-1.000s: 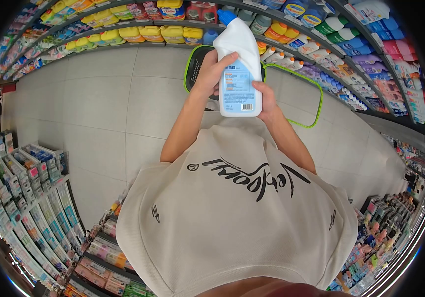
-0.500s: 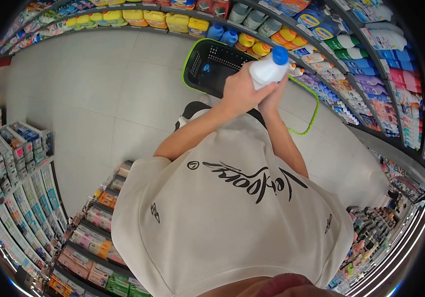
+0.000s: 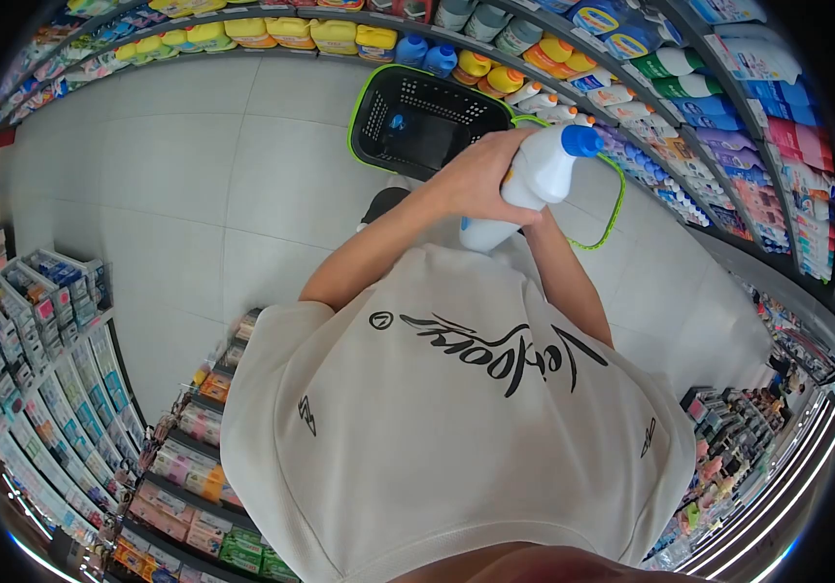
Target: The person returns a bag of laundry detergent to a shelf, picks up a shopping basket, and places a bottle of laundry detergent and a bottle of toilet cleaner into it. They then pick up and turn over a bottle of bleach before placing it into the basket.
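Note:
A white bottle with a blue cap is tilted, its cap toward the upper right and its base near my shirt. My left hand wraps round its middle from the left. Against its right underside is my right hand, also closed on the bottle, with most of its fingers hidden behind it. Just beyond my hands, a black basket with a green rim stands on the floor. A small blue spot shows inside it, too small to make out.
Shelves of bottles and packs curve along the top and right. The basket's green handle lies out to the right. Display racks stand at the left, with a shelf of boxed goods at the lower left. My shoe is partly visible below the basket.
The bottle has tipped over further, its cap now lower and further right, and more of its body shows. My hands have moved slightly down toward my shirt.

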{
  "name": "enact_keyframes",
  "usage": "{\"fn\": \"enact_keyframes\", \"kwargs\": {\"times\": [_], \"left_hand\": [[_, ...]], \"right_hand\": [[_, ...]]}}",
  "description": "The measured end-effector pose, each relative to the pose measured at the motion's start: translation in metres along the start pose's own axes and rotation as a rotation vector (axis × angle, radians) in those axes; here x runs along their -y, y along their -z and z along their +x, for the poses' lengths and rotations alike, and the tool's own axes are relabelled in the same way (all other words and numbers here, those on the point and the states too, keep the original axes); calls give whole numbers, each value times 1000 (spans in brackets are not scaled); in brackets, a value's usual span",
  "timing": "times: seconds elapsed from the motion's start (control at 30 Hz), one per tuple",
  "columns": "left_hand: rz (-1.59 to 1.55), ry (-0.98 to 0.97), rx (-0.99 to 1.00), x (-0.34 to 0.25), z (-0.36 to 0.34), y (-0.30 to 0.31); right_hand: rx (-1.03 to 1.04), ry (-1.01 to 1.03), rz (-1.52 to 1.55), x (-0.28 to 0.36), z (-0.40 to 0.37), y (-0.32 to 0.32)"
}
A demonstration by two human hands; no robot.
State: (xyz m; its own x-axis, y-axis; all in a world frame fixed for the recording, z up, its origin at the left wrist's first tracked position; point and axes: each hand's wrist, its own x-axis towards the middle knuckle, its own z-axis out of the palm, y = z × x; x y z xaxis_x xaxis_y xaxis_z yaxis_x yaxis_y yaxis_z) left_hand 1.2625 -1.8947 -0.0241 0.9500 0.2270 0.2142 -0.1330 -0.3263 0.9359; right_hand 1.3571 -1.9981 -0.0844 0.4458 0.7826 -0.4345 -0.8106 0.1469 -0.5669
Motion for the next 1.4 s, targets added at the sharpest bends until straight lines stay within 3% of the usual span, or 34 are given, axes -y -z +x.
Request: {"fn": "enact_keyframes", "kwargs": {"times": [0.07,0.13,0.23,0.3,0.5,0.57,0.63,0.7,0.77,0.83,0.93,1.13,1.27,1.37,1.4], "left_hand": [[95,3,-9,0,5,-6],[126,126,-102,-3,11,-11],[306,97,-167,-1,18,-21],[371,24,-161,3,24,-27],[348,1,-152,3,48,-58],[289,10,-103,2,54,-67],[285,6,-69,10,55,-77],[450,-63,130,23,55,-86],[499,-65,183,29,51,-93],[483,-22,232,36,54,-94],[501,-32,232,49,52,-102],[518,-79,267,66,53,-101],[596,-109,303,110,48,-98],[597,-112,245,135,44,-93],[526,-1,124,142,41,-90]], "right_hand": [[-65,-30,-39,4,7,10],[-123,-53,-67,13,10,19],[-143,-73,-48,30,13,29],[21,-237,4,47,14,34],[-159,-275,-154,95,-18,23],[-28,-114,-447,104,-18,48],[63,-104,-546,123,-23,66],[79,-103,-819,143,-30,69],[120,-192,-829,158,-36,70],[206,-424,-1087,166,-29,70],[226,-569,-1080,153,-12,83],[95,-657,-641,117,2,93],[51,-628,-621,94,17,101],[66,-587,-642,77,45,109],[27,-582,-650,69,57,114]]}}
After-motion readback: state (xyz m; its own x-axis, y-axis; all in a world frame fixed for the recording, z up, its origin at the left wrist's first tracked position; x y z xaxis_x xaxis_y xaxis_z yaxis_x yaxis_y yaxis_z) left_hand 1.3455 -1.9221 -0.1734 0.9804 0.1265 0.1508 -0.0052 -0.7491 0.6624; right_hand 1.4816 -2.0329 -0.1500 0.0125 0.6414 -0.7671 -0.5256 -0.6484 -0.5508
